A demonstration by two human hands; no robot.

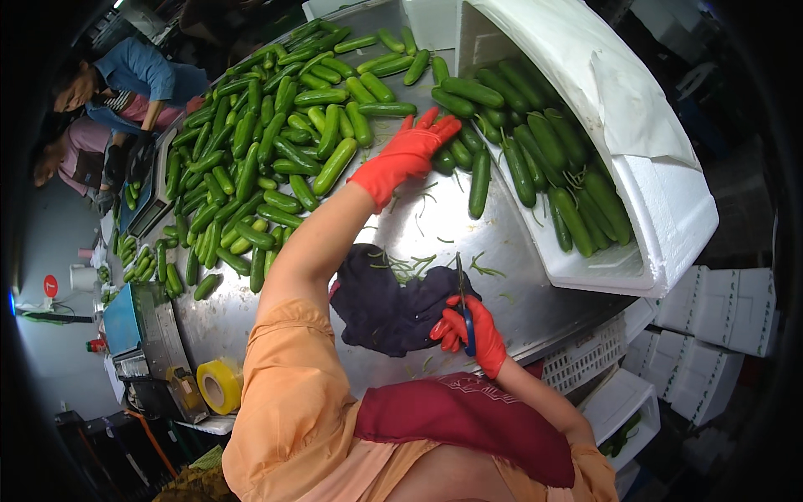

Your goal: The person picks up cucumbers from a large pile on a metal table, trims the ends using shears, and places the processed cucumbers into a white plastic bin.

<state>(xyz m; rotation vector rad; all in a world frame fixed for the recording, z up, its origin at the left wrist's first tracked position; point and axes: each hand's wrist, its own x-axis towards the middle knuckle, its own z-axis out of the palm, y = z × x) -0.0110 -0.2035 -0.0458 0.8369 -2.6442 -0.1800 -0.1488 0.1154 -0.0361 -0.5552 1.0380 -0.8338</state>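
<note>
My left hand point(411, 150), in a red rubber glove, reaches across the steel table point(401, 219) with its fingers extended. Its fingertips are against dark green cucumbers point(461, 154) at the mouth of a white foam box point(652, 263); I see nothing gripped in it. The box lies on its side, and more cucumbers point(574, 219) fill it and spill out. Nearer my body, my right hand point(480, 336), also red-gloved, holds scissors point(469, 326) with blue handles, blades pointing away from me. Beneath them lies a dark cloth point(395, 307) with green stem trimmings point(408, 267).
A large heap of cucumbers point(251, 157) covers the table's left side. Yellow tape point(218, 387) and a tape dispenser point(187, 392) sit at the left edge. Two other people point(135, 81) are beyond a scale point(147, 204). Foam boxes point(709, 351) and a white crate point(583, 354) stand at right.
</note>
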